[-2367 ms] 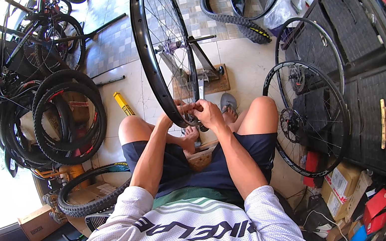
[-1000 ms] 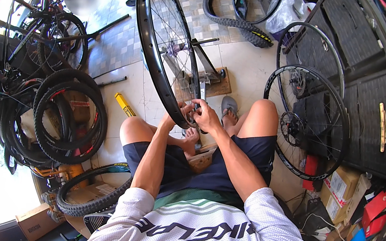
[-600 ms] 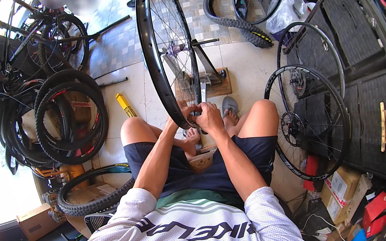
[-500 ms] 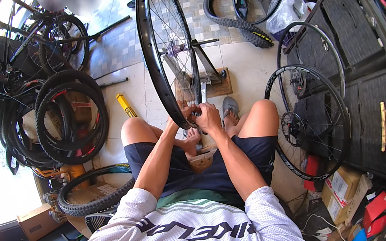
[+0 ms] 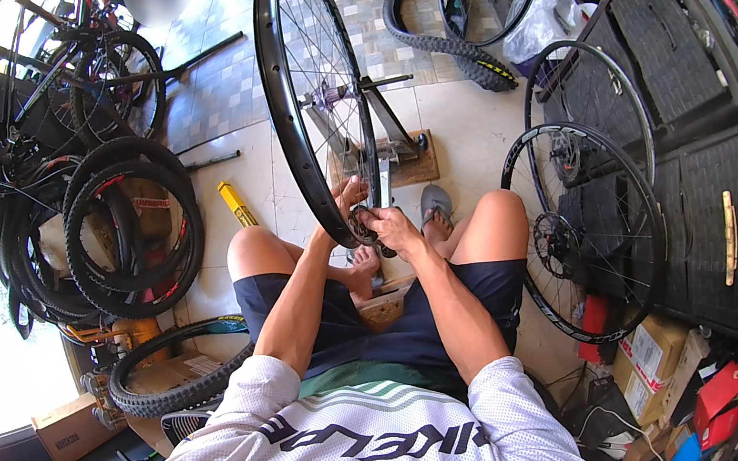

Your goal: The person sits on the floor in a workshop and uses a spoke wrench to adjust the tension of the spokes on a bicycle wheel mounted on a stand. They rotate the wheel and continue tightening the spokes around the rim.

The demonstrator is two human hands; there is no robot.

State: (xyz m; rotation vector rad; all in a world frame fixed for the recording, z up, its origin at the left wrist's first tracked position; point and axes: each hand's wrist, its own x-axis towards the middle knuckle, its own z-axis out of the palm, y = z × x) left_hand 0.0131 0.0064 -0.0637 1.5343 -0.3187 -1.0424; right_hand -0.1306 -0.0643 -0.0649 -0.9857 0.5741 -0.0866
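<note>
We judge the wheel (image 5: 336,97) light, stiff, best held by its rim (image 5: 281,112); left hand (image 5: 348,196), right hand (image 5: 394,231) at its near end, grips unclear.

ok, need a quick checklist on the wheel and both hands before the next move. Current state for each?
1. Hub between the arms of the stand: looks ok; how firmly it is clamped, cannot tell.
2. Rim bare, its row of holes showing: ok.
3. Left hand at the rim's near end: ok.
4. Right hand beside it, also at the near end: ok.
5. What the right hand's fingers grip, if anything: cannot tell, too small and partly hidden.
6. Long yellow object on the floor, apart from the rim: ok.
</note>
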